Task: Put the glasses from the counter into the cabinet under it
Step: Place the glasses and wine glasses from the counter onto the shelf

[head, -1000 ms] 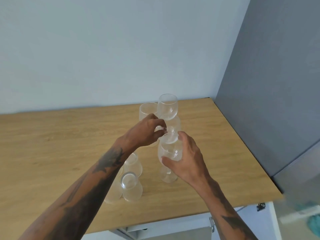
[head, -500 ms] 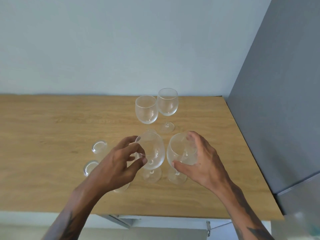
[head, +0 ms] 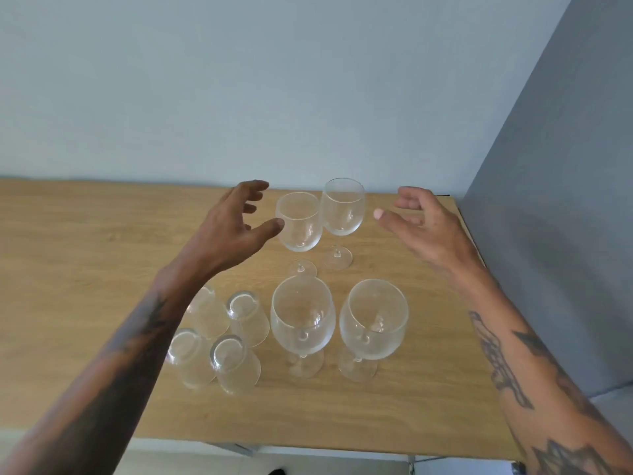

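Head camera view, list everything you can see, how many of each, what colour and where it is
wine glasses: 4, clear, upright, two near, two far, right part of counter
tumblers: 4, clear, upside down, clustered left of the near wine glasses
counter: 1, light wood, against wall
wall: pale blue-grey, behind
panel: grey, right side
left hand: open, beside far-left glass
right hand: open, right of far-right glass
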A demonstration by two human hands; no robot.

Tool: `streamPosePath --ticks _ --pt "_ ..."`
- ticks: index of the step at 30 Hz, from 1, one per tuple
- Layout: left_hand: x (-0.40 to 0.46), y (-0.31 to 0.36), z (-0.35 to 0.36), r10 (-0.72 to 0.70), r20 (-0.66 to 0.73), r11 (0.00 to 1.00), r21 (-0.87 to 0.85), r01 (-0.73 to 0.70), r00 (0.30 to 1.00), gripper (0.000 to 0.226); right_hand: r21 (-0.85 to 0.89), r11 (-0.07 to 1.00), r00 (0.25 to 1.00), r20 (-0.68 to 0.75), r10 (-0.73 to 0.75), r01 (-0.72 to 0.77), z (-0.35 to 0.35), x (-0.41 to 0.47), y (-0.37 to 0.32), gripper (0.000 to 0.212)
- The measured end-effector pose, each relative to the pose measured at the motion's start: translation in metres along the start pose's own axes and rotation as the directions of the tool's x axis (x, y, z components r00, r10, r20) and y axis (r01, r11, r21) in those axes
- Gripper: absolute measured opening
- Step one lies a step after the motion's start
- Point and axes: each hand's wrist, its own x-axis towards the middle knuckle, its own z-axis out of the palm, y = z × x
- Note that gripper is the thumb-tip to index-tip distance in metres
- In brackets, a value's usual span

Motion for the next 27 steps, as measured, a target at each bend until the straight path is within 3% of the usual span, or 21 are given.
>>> streamPosePath --ticks 4,7,15,21,27 --pt "0.058 -0.004 0.025 -0.009 0.227 0.994 0.105 -0.015 0.974 0.089 -0.165 0.986 0.990 0.134 0.039 -0.017 0.050 0.070 -0.008 0.093" --pt "0.074 -0.013 0.039 -0.003 0.274 0.995 0.098 -0.025 0.962 0.089 -0.219 0.975 0.982 0.179 0.066 -0.026 0.075 0.098 -0.003 0.102" --pt "0.054 -0.014 0.039 0.030 0.347 1.000 -0.004 -0.030 0.937 0.074 -0.270 0.962 0.971 0.220 0.095 -0.033 0.061 0.072 0.012 0.091" --pt "0.031 0.001 0.037 0.032 0.499 0.998 -0.060 -0.002 0.866 0.083 -0.286 0.958 0.939 0.325 0.113 -0.017 0.033 0.029 0.022 0.091" --pt "0.021 0.012 0.039 0.014 0.533 0.998 -0.056 0.019 0.846 0.081 -0.238 0.970 0.936 0.327 0.128 -0.050 0.023 0.011 0.023 0.089"
